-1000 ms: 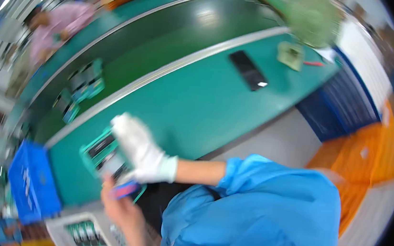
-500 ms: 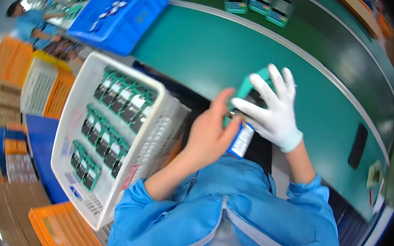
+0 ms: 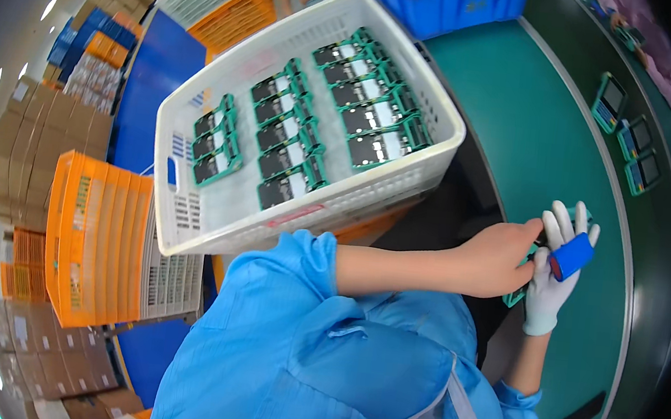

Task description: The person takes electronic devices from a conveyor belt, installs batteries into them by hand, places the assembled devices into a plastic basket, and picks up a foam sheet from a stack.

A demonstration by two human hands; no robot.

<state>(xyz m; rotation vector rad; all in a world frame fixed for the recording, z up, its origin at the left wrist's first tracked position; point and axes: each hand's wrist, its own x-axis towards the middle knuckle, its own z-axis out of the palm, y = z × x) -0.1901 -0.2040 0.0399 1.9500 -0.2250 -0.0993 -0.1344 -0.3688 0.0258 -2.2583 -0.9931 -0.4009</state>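
My bare left hand (image 3: pixel 487 258) reaches right across my body, its thumb and fingers closed on a green plastic device casing (image 3: pixel 514 297). Most of that casing is hidden by my hands. A blue rectangular battery pack (image 3: pixel 573 256) rests across the palm and fingers of my white-gloved right hand (image 3: pixel 549 291), whose fingertips point away from me. A bit of green casing also shows behind those fingertips. To the left stands a white plastic crate (image 3: pixel 302 214), holding several green-framed device halves (image 3: pixel 286 135) in three rows on a pale sheet.
A green workbench (image 3: pixel 497 71) runs along the right, with finished-looking handheld devices (image 3: pixel 641 164) on the dark strip beyond it. A black flat object (image 3: pixel 578 417) lies near my right elbow. A blue bin (image 3: pixel 447 4) stands behind the crate; stacked orange crates (image 3: pixel 95 241) are at left.
The view has swung left, so the crate sits nearer the middle and my hands farther right. My right hand has turned, and the blue pack now lies over its palm instead of hanging below.
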